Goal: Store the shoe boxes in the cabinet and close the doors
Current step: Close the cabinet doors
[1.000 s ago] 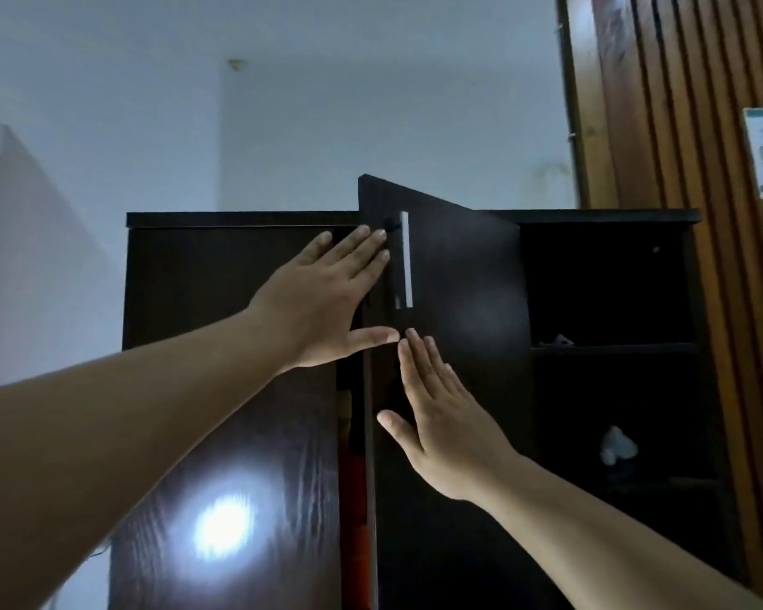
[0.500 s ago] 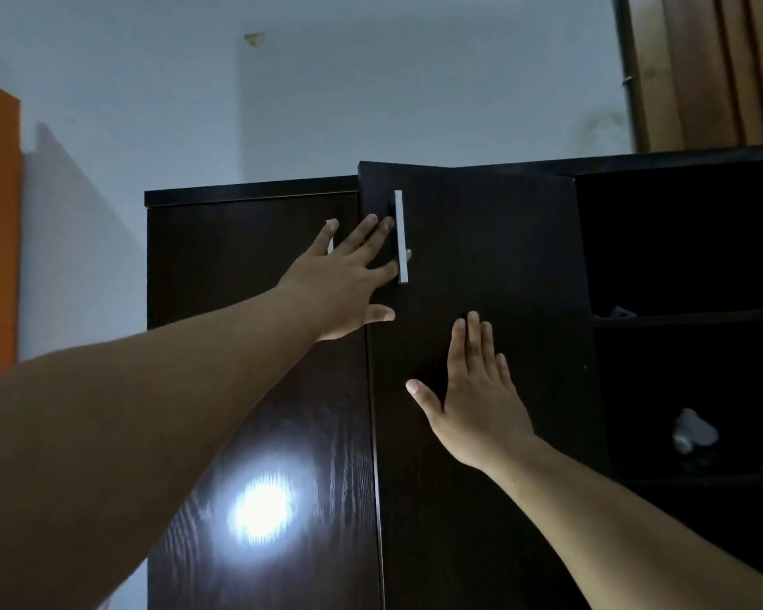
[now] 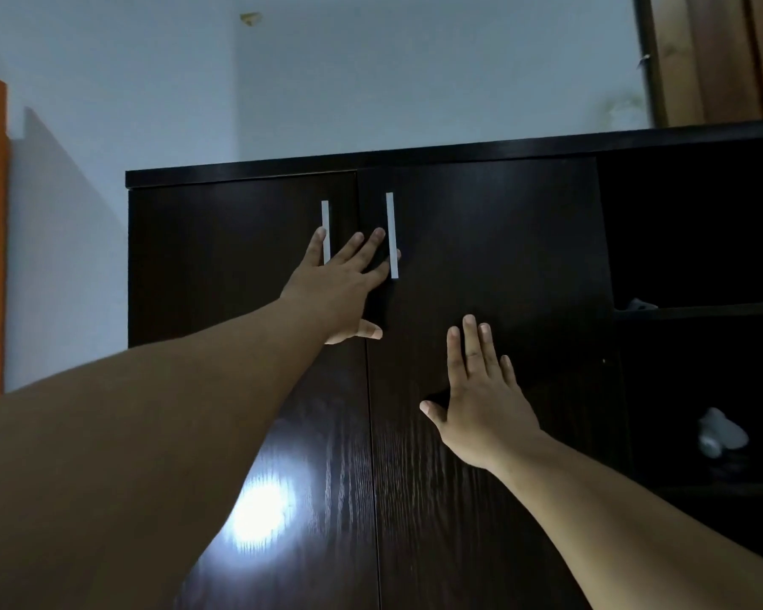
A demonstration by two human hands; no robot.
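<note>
both doors flush on the dark cabinet

the left hand (image 3: 342, 288) lies flat with fingers spread across the seam, between the left handle (image 3: 325, 231) and right handle (image 3: 391, 235), holding nothing. the right hand (image 3: 481, 402) presses flat, fingers straight, on the right door (image 3: 494, 239). the left door (image 3: 221, 257) sits level with it. no shoe boxes show; the cabinet (image 3: 371, 162) hides its inside. open shelves (image 3: 701, 308) stand at right.

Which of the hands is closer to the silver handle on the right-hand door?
Left. The left hand reaches the right door's handle with its fingers; the right hand lies flat well below it.
</note>
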